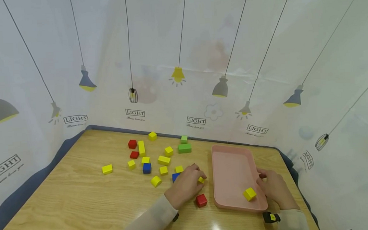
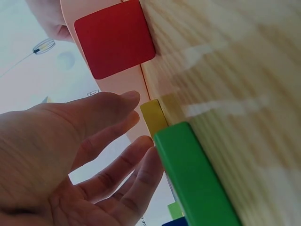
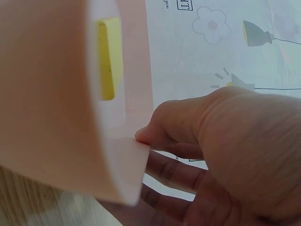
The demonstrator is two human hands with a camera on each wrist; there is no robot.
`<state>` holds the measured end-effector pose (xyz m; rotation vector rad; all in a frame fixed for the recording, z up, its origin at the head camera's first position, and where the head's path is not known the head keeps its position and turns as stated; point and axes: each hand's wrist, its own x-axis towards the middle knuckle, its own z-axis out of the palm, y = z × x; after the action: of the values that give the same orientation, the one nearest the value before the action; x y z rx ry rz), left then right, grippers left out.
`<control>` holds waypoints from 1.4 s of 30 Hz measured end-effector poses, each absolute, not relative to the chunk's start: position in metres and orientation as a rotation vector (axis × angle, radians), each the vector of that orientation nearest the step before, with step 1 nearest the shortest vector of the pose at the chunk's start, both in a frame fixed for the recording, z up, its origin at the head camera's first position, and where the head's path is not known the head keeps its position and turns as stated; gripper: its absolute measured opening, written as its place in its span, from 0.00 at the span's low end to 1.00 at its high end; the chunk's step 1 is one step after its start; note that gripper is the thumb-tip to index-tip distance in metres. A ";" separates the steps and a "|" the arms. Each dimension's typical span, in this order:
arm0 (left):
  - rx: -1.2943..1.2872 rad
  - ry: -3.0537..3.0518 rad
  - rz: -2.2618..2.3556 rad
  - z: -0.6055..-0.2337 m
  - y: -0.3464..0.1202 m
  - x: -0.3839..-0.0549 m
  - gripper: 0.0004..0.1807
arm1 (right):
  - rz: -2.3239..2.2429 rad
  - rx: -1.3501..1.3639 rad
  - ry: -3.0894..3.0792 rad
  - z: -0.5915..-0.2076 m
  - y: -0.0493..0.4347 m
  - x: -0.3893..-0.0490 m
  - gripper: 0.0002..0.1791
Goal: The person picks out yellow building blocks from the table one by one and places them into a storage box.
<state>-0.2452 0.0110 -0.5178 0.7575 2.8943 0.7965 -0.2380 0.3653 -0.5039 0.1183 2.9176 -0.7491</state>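
My left hand (image 1: 187, 183) is low over the table, left of the pink tray (image 1: 215, 175). Its thumb and fingers are spread beside a small yellow block (image 2: 153, 115), fingertips right at it. A long green block (image 2: 195, 174) lies by the fingers and is hidden under the hand in the head view. A red cube (image 1: 201, 200) sits near the left wrist, and a blue block (image 1: 175, 177) shows partly beyond the hand. My right hand (image 3: 211, 136) pinches the tray's right rim between thumb and fingers. One yellow block (image 1: 249, 194) lies inside the tray.
Left of the tray, several yellow blocks (image 1: 164, 160) are scattered, with a blue cube (image 1: 147, 168), red blocks (image 1: 132, 144) and green blocks (image 1: 184, 148) among them. Behind the wooden table (image 1: 82, 195) hangs a printed curtain (image 1: 157, 61).
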 end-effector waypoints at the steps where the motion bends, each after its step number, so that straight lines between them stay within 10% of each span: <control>1: 0.753 2.891 0.798 -0.518 0.011 -0.245 0.11 | -0.750 0.119 2.917 -0.504 0.365 -0.238 0.33; 42: 0.686 2.887 0.738 -0.522 0.017 -0.246 0.15 | -0.715 0.145 2.927 -0.508 0.368 -0.243 0.33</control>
<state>-0.2457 0.0175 -0.5215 0.6861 2.8868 0.7382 -0.2434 0.3676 -0.5083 0.1446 2.9268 -0.7153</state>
